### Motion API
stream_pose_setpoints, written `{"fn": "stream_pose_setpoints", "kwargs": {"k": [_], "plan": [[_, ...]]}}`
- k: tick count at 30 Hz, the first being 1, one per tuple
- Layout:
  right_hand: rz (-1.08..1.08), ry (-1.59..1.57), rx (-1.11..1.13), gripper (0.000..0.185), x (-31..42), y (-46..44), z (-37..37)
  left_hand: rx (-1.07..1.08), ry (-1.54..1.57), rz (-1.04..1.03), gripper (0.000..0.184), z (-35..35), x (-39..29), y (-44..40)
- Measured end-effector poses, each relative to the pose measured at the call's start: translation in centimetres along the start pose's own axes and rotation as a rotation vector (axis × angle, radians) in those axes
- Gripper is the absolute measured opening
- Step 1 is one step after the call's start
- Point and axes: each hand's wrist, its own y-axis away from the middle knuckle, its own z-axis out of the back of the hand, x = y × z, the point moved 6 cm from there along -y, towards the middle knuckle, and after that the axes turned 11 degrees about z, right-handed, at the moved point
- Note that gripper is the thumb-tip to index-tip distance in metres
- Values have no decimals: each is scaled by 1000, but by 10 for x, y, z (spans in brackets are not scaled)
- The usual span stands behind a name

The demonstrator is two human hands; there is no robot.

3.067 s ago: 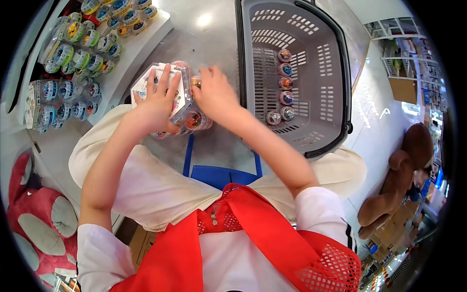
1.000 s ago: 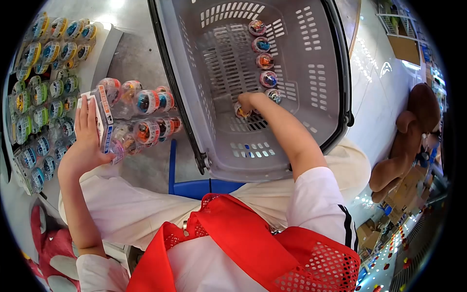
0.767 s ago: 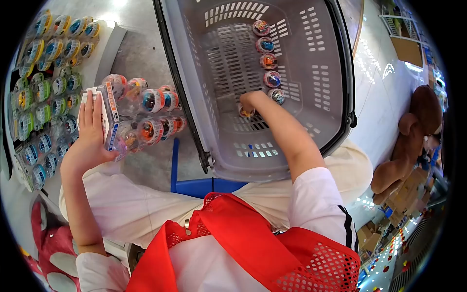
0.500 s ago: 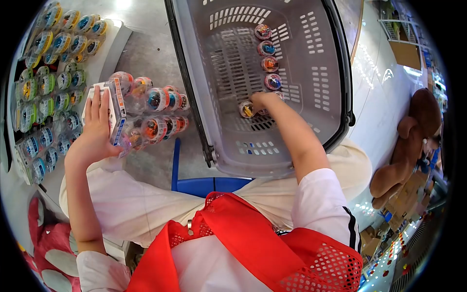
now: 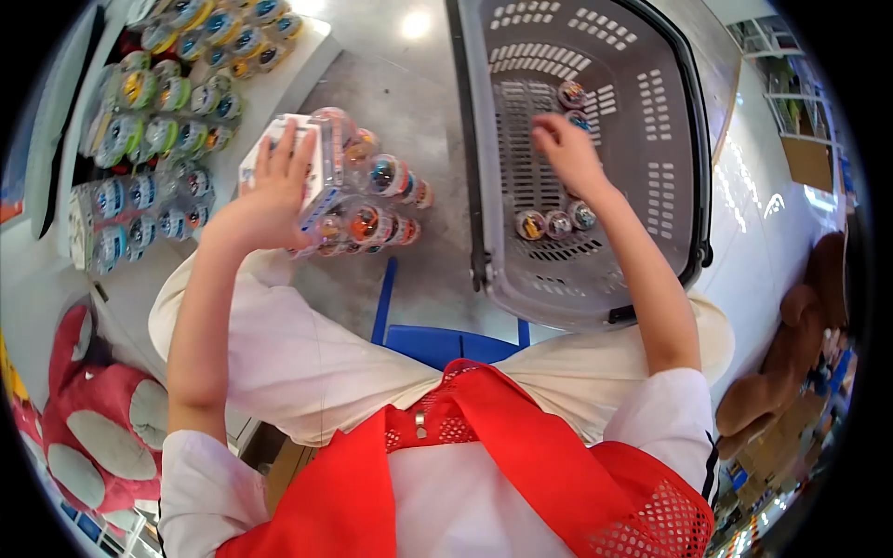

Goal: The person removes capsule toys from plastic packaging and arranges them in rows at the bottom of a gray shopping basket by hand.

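My left hand [image 5: 270, 191] lies with fingers spread on the white printed end of a clear package [image 5: 321, 163]. Rows of capsule balls [image 5: 372, 223] stick out from that package to the right. My right hand [image 5: 569, 153] is over the inside of the grey basket [image 5: 642, 232], its fingers apart and nothing seen between them. Below it in the basket, a yellow-figured ball [image 5: 530, 224] sits beside two more balls [image 5: 558, 224]. Two others [image 5: 571, 94] show above the hand; my hand and forearm may cover more.
More packaged capsule balls [image 5: 139, 130] stand on a white shelf [image 5: 307, 60] at the upper left. A red and grey plush toy [image 5: 102, 428] is at the lower left, a brown plush [image 5: 791, 363] at the right. A blue stool [image 5: 446, 346] lies between my legs.
My right hand has let go of the yellow-figured ball at the basket's lower left and lifted away upward. The view has swung, shifting the basket and package right; my left hand remains on the package.
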Motion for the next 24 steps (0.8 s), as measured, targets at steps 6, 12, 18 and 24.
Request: {"fn": "stream_pose_setpoints", "kwargs": {"k": [6,12,18,24], "plan": [[230,-507,7,20,215,11,-30,95,-34,81,131,1,-2,24],[-25,-477,-60,58,197,-11,-148,81,54,-108,121,-11,-2,53],[-19,-392,-133,51,182,7,-168,-152,134,185,91,-20,44,47],[-293,-540,-154,47,130,30,-169,423,346,233,58,-49,41,31]]}}
